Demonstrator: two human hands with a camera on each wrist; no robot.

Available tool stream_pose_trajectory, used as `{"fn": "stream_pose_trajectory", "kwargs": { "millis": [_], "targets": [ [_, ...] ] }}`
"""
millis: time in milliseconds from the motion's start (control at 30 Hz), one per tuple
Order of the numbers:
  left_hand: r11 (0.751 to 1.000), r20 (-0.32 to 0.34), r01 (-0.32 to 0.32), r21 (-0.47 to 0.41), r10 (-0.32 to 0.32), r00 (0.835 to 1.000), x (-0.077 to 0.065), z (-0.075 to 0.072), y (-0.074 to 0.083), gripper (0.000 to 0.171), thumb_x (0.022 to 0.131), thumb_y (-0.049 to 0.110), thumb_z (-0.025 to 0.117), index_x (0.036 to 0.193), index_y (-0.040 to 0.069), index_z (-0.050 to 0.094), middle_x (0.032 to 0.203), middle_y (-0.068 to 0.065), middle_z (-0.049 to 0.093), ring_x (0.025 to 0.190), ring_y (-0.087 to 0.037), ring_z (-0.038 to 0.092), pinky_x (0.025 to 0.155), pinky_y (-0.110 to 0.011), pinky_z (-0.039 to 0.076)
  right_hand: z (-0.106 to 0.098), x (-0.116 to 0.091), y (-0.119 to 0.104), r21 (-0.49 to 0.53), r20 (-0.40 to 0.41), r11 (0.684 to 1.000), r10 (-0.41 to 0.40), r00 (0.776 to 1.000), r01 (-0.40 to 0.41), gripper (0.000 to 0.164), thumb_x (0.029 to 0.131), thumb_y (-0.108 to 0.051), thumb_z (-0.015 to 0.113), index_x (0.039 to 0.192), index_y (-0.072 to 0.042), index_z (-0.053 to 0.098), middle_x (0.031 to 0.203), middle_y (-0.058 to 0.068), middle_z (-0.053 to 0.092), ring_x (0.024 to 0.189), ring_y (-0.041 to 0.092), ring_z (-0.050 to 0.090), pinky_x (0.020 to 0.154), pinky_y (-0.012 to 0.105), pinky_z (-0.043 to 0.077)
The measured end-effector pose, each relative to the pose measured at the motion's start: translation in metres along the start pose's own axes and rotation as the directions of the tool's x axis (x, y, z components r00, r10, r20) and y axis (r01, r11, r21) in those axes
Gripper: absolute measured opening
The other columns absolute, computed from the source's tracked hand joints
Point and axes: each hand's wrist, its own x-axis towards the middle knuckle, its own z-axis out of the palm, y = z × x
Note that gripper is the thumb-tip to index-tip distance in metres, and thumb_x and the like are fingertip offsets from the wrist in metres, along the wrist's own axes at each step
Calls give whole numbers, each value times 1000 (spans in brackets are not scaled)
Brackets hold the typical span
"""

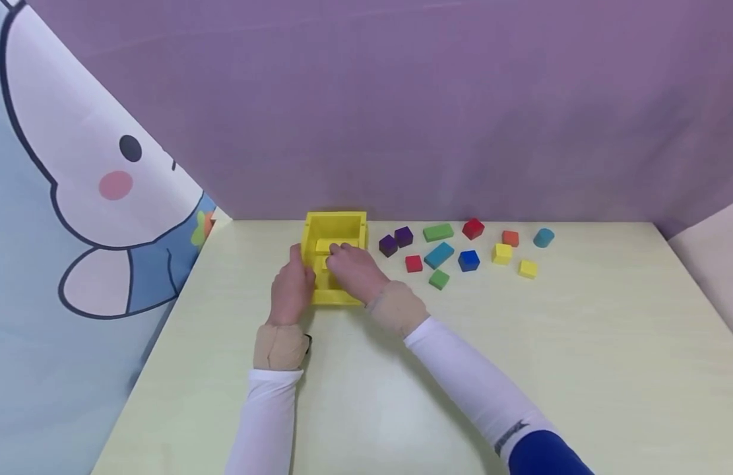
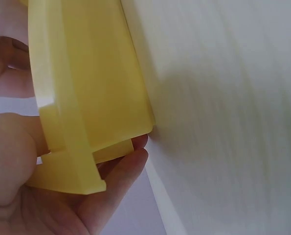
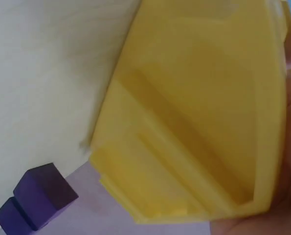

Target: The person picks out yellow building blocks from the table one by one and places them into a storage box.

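The fingers of my left hand [image 1: 291,290] are curled round the left wall of the yellow box [image 1: 336,298], gripping its edge, so this side is my anchor. The fingers of my right hand [image 1: 355,269] bend down over the box's open inside; I cannot tell whether they pinch anything, because whatever lies beneath them is yellow on yellow. To do this well, I judge, my left fingers should bear steadily against the wall without tipping the box, while the right ones work inside with a light touch, wrist high enough to spare the right rim. Just beyond my right fingers, past that rim, sit a purple cube [image 1: 388,245] and its darker neighbour [image 1: 404,236], near enough that a wide elbow or a sliding box could nudge them. Further right of my fingers on the pale surface [image 1: 580,369] lie a red cube [image 1: 414,264], a teal block [image 1: 439,255], a blue cube [image 1: 469,260] and, farthest out, a teal cylinder [image 1: 543,237], all safely clear of this grip.
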Motion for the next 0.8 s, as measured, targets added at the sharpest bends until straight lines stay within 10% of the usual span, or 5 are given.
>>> {"fn": "stream_pose_trajectory", "kwargs": {
  "millis": [800],
  "targets": [
    [1000, 11, 17, 1, -17, 1000, 1, -1, 4, 45, 92, 14, 43, 133, 5, 28, 81, -19, 58, 59, -29, 53, 51, -42, 41, 13, 17, -1, -31, 21, 999, 29, 999, -28, 23, 84, 0, 50, 94, -14, 66, 84, 4, 54, 63, 15, 46, 53, 25, 39]
  ]
}}
